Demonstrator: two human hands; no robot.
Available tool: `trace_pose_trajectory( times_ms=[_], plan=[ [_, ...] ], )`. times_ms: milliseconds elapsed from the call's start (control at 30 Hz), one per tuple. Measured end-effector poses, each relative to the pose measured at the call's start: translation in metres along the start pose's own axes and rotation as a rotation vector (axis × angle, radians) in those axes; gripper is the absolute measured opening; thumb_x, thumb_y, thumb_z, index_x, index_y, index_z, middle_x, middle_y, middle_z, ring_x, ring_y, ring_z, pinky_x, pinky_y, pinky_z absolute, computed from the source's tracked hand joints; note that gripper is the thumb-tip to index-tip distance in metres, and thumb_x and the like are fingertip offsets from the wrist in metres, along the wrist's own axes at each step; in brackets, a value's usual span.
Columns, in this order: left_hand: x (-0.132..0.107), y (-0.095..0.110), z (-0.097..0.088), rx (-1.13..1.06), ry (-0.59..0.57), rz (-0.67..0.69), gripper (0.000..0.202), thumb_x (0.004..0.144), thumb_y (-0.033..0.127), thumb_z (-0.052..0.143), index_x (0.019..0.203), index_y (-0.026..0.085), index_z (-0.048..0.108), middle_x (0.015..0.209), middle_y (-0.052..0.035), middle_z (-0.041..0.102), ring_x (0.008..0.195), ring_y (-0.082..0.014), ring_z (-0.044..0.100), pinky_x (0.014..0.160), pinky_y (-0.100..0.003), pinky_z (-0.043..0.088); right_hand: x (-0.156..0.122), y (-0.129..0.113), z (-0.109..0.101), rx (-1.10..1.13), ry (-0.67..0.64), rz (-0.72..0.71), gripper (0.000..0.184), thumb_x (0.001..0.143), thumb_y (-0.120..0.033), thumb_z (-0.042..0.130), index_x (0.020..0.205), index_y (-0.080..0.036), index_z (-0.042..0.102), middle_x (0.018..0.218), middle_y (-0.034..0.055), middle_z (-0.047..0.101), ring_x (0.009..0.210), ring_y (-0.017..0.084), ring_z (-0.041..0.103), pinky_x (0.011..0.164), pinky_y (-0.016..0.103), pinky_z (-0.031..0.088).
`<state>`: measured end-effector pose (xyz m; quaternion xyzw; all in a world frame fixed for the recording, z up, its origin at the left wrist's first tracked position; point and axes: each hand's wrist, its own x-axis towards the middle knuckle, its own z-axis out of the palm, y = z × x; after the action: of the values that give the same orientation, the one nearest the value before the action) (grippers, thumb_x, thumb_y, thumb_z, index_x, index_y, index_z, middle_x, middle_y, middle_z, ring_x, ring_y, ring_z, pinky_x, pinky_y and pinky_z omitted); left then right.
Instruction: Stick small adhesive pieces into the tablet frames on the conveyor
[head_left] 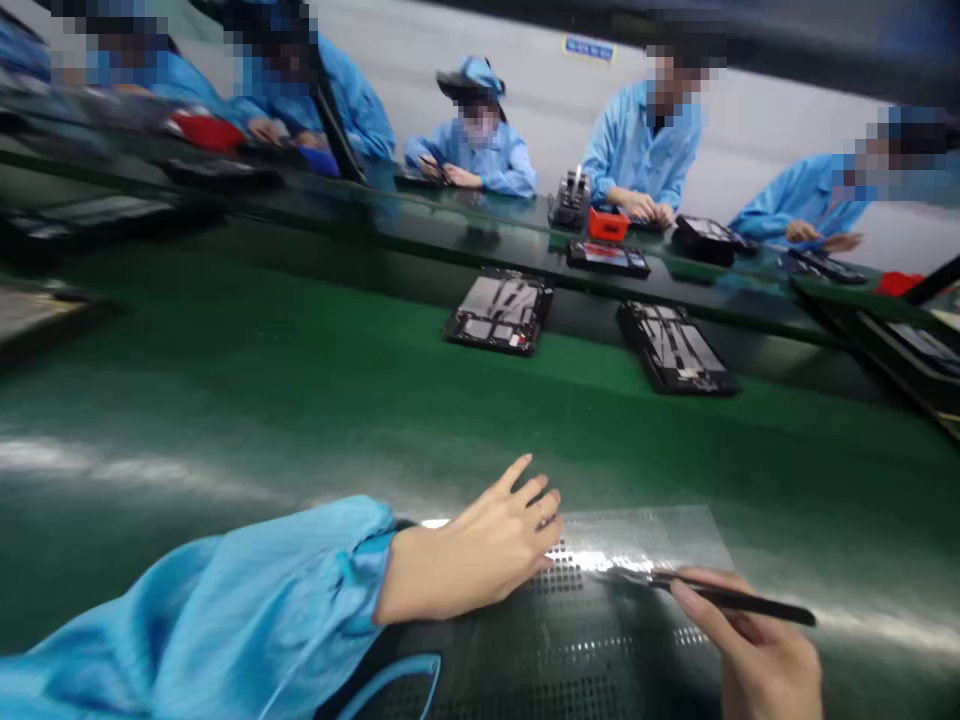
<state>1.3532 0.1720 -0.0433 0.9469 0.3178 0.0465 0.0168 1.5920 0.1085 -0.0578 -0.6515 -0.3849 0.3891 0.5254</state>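
Note:
My left hand (pixel 491 545), with a ring on one finger, is open over the left part of a clear plastic sheet (pixel 675 530). Its fingers are bent and apart; whether they touch the sheet I cannot tell. Rows of small dark square pieces (pixel 566 575) show on the sheet beside my fingertips. At the sheet's right side my right hand (pixel 757 640) is closed round a pair of black tweezers (pixel 739 597). The tips of the tweezers point left toward the dark squares and are blurred, so anything between them is hidden from me.
Two opened tablet-like devices (pixel 501 312) (pixel 679 348) lie across the green bench (pixel 225 390). Behind them runs a raised glassy ledge with another device (pixel 607 257) and a red bin (pixel 608 224). Several people in blue smocks sit opposite, hands at work.

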Motion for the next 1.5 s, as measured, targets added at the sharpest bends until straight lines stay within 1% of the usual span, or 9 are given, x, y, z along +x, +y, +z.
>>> trace_pose_trajectory(
  times_ms=[133,267,400,533,633,900,1100,1333,1500],
  plan=[
    [-0.008,0.020,0.012,-0.084,-0.009,0.102,0.025,0.084,0.012,0.051,0.109,0.012,0.055,0.119,-0.0108,0.055,0.114,-0.0260,0.049,0.105,-0.049,0.029,0.002,0.002,0.008,-0.018,-0.070,0.106,0.024,0.055,-0.035,0.080,0.068,-0.017,0.072,0.073,0.0041,0.069,0.070,0.017,0.063,0.063,0.022,0.049],
    [-0.008,0.024,0.020,-0.050,0.046,0.136,0.039,0.075,0.002,0.051,0.114,0.008,0.053,0.124,-0.0156,0.053,0.117,-0.0298,0.048,0.095,-0.043,0.041,-0.004,0.005,0.020,-0.023,-0.092,0.134,0.018,0.061,-0.035,0.077,0.069,-0.020,0.072,0.076,0.0026,0.070,0.073,0.016,0.064,0.067,0.022,0.049],
    [-0.010,0.026,0.021,0.023,0.094,0.162,0.047,0.070,-0.006,0.042,0.114,0.007,0.054,0.122,-0.0149,0.055,0.115,-0.0275,0.051,0.092,-0.037,0.045,-0.007,0.011,0.025,-0.024,-0.116,0.153,0.017,0.062,-0.035,0.075,0.069,-0.020,0.072,0.075,0.0022,0.070,0.072,0.016,0.064,0.066,0.022,0.050],
    [-0.012,0.028,0.020,0.049,0.141,0.135,0.046,0.071,-0.005,0.041,0.113,0.008,0.054,0.123,-0.0137,0.055,0.115,-0.0257,0.052,0.093,-0.035,0.044,-0.005,0.017,0.023,-0.034,-0.091,0.162,0.018,0.061,-0.035,0.076,0.069,-0.019,0.073,0.071,0.0031,0.070,0.065,0.017,0.064,0.060,0.022,0.052],
    [-0.014,0.030,0.019,0.050,0.132,0.130,0.042,0.074,-0.003,0.042,0.113,0.009,0.054,0.124,-0.0137,0.054,0.116,-0.0255,0.051,0.095,-0.036,0.043,-0.004,0.020,0.021,-0.033,-0.076,0.174,0.019,0.058,-0.034,0.078,0.067,-0.018,0.072,0.070,0.0047,0.070,0.063,0.018,0.065,0.057,0.023,0.052],
    [-0.014,0.029,0.021,0.010,0.141,0.134,0.037,0.077,0.002,0.049,0.113,0.009,0.055,0.123,-0.0152,0.055,0.116,-0.0279,0.050,0.094,-0.037,0.043,-0.006,0.022,0.023,-0.022,-0.031,0.192,0.021,0.056,-0.032,0.078,0.068,-0.016,0.073,0.069,0.0052,0.070,0.060,0.018,0.064,0.055,0.024,0.052],
    [-0.016,0.029,0.024,-0.013,0.145,0.133,0.038,0.077,0.001,0.046,0.113,0.008,0.054,0.124,-0.0156,0.054,0.118,-0.0277,0.049,0.097,-0.037,0.041,-0.004,0.021,0.023,-0.013,-0.025,0.213,0.020,0.055,-0.033,0.079,0.067,-0.016,0.073,0.069,0.0049,0.069,0.061,0.018,0.064,0.056,0.023,0.051],
    [-0.014,0.029,0.022,-0.020,0.136,0.123,0.038,0.078,0.003,0.048,0.115,0.010,0.053,0.124,-0.0141,0.054,0.119,-0.0256,0.048,0.097,-0.036,0.040,0.001,0.013,0.028,0.063,-0.049,0.271,0.020,0.053,-0.034,0.080,0.059,-0.016,0.072,0.067,0.0067,0.068,0.063,0.019,0.064,0.059,0.024,0.052],
    [-0.019,0.028,0.023,-0.079,0.156,0.099,0.038,0.078,0.001,0.049,0.114,0.011,0.054,0.126,-0.0124,0.053,0.119,-0.0235,0.048,0.095,-0.033,0.043,0.012,-0.007,0.023,0.131,-0.060,0.245,0.020,0.054,-0.032,0.080,0.062,-0.016,0.072,0.064,0.0062,0.067,0.062,0.018,0.064,0.061,0.026,0.052]
  ],
)
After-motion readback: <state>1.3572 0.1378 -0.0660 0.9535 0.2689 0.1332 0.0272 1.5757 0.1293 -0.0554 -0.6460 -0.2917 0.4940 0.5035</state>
